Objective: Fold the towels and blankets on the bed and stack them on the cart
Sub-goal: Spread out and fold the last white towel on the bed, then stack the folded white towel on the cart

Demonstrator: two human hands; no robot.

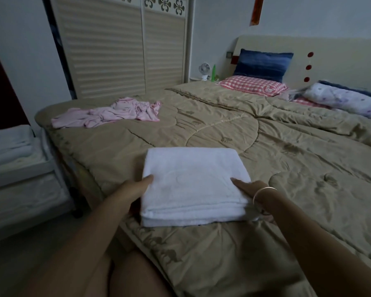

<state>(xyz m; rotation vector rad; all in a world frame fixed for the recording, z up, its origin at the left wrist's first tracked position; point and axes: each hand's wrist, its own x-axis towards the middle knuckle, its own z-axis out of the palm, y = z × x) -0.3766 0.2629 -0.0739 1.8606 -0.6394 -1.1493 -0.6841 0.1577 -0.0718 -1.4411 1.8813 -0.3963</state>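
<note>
On bed [287,159], folded white towel [193,185] between left hand [135,192] and right hand [247,192], each gripping one side.

Hands [135,191] [247,189] partly beneath folded towel [193,181]

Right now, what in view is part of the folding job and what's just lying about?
Job: white towel, gripped by left hand and right hand; pink cloth; cart with folded linens.
Lying about: blue pillow, checked pillow, fan, green bottle.

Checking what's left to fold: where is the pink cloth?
In the head view the pink cloth lies crumpled at the far left corner of the bed, near the wardrobe, beyond the folded white towel.
</note>
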